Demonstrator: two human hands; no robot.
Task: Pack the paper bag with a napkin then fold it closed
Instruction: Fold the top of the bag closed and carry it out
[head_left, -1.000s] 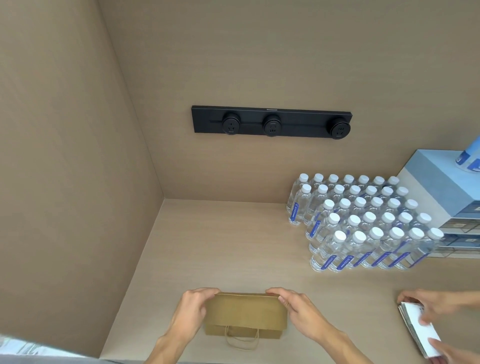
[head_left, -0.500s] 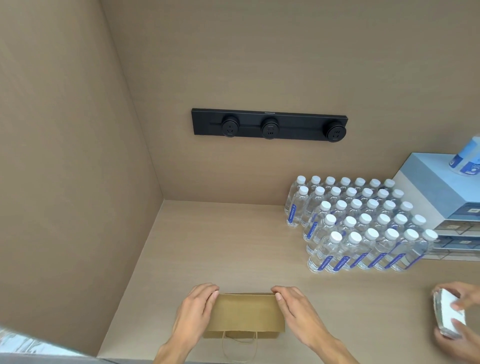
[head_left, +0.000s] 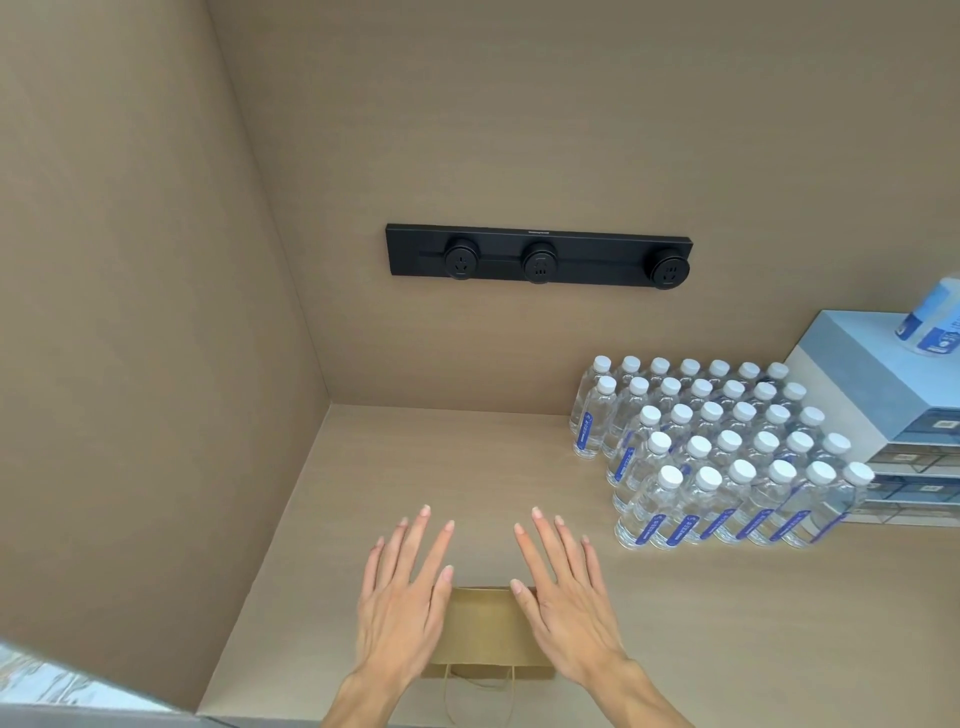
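Observation:
A brown paper bag (head_left: 485, 631) lies flat and folded on the beige counter near its front edge, its twine handle trailing toward me. My left hand (head_left: 402, 603) is spread flat, palm down, over the bag's left side. My right hand (head_left: 566, 605) is spread the same way over its right side. Fingers of both hands point away from me and are apart; neither grips anything. No napkin is visible.
Several clear water bottles (head_left: 722, 457) with white caps stand in rows at the right. Behind them sits a light blue drawer box (head_left: 878, 384) with a bottle on top. A black socket strip (head_left: 537, 257) is on the back wall. A side wall closes the left.
Both hands have let go of the bag's top edge and opened flat above it, fingers stretched forward. The other person's hands and white stack at the right have left the view.

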